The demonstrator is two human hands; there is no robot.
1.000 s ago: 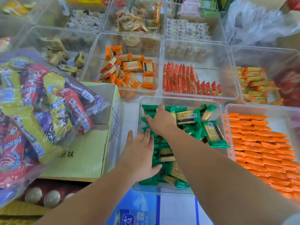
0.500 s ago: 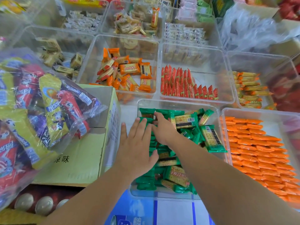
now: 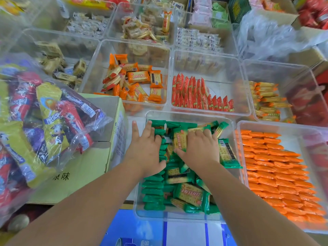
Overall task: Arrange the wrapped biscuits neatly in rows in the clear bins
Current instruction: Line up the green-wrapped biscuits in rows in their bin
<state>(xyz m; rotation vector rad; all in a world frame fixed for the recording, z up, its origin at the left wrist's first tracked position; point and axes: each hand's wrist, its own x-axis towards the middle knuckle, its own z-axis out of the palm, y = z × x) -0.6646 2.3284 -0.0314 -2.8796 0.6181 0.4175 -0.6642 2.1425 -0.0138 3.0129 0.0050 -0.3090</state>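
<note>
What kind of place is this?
Likely a shop's snack section or stockroom: a grid of clear bins holding wrapped biscuits, with a cardboard carton and a bulk bag of snacks beside them.
</note>
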